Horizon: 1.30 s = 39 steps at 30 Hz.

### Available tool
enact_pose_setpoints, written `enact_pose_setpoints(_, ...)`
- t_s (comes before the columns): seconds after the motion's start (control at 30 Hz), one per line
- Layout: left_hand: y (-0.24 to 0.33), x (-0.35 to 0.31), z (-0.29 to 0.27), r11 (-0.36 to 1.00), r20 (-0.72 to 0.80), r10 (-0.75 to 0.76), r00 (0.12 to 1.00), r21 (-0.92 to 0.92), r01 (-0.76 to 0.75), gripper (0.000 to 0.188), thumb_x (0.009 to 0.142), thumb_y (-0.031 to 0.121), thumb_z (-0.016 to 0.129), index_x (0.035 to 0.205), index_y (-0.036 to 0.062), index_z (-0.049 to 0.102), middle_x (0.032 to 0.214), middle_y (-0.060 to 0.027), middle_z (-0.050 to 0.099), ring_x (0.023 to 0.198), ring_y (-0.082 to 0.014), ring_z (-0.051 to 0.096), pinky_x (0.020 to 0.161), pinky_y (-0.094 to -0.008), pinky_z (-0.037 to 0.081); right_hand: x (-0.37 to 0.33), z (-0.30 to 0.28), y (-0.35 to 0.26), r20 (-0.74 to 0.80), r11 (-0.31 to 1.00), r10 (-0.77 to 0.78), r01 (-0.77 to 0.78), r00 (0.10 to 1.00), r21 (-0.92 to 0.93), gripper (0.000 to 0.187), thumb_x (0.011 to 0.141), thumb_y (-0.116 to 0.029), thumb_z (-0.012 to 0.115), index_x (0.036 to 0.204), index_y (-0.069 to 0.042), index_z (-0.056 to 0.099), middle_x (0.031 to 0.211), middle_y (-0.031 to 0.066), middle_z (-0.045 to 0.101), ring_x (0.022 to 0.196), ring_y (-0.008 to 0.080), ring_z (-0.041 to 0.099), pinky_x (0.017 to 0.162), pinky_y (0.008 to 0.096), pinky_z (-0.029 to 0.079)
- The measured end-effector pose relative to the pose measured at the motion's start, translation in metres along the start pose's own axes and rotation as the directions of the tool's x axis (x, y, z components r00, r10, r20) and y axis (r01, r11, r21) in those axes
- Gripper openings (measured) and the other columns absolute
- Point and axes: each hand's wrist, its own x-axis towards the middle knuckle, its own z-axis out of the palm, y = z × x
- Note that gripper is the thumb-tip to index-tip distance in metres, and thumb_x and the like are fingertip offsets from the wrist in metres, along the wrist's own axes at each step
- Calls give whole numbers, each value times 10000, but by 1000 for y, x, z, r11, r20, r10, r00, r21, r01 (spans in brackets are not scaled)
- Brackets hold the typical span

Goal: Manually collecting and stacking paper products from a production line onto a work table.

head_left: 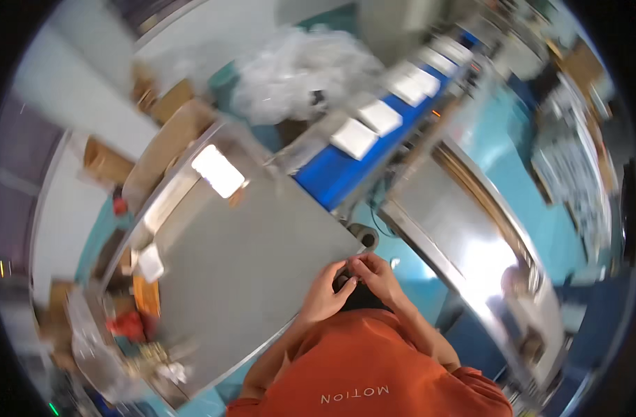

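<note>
My left hand (323, 295) and my right hand (377, 276) meet in front of my body, just off the near right corner of a grey metal table (241, 257). Both hands have bent fingers, with the fingertips pinched close together and touching or almost touching. Whatever they hold, if anything, is too small or hidden to make out. A dark gap shows between the left thumb and forefinger. On the far side of the table lies a bright white rectangle (219, 171).
A blue conveyor belt (325, 182) carrying several white square packs (355, 138) runs from the table's far corner. Right of it stands a metal bench (446, 215). Clear plastic bags (300, 73) are heaped behind. An orange packet (147, 295) and red item (126, 325) lie at left.
</note>
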Motion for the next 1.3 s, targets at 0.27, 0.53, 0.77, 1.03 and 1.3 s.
enact_pose_setpoints(0.27, 18, 11, 80, 996, 546, 29, 837, 56, -71, 325, 937, 240, 659, 1169, 20, 606, 831, -104, 712, 771, -175, 676, 719, -307, 515, -131, -57, 63, -575, 995, 73, -21, 815, 97, 314, 969, -268, 610, 1067, 31, 614, 865, 66, 660, 746, 131, 619, 708, 284, 518)
enact_pose_setpoints(0.53, 83, -31, 173, 963, 856, 76, 511, 69, -259, 238, 936, 218, 666, 870, -8, 633, 598, -14, 541, 571, -45, 457, 531, -236, 389, -241, -146, 95, -962, 926, 41, 351, 270, 138, 246, 992, -237, 582, 1019, 5, 618, 871, 51, 663, 740, 102, 595, 684, 264, 496)
enact_pose_setpoints(0.77, 134, -15, 256, 897, 712, 274, 646, 52, -438, 195, 902, 166, 690, 1046, 36, 668, 877, -71, 644, 796, -161, 627, 685, -288, 506, -338, -269, 105, -999, 943, -28, 331, 14, -22, 270, 967, -249, 614, 1035, 11, 643, 826, 40, 661, 732, 95, 602, 670, 253, 481)
enact_pose_setpoints(1.03, 161, 34, 397, 910, 633, 269, 726, 81, -407, 561, 912, 313, 683, 1381, 78, 482, 1254, -154, 552, 1100, -261, 569, 861, -371, 506, -453, -489, 116, -759, 778, -576, -489, -304, -394, 198, 897, -69, 589, 1059, 29, 646, 1030, 215, 650, 932, 378, 632, 818, 441, 502)
enact_pose_setpoints(1.3, 158, 88, 499, 990, 606, 134, 784, -111, -84, 530, 952, 269, 653, 1352, -26, 470, 1299, -127, 549, 1175, -231, 521, 1022, -349, 414, -468, -624, 169, -787, 642, -562, -734, -253, -223, 142, 849, -126, 561, 879, -28, 660, 891, 207, 682, 805, 376, 673, 722, 479, 546)
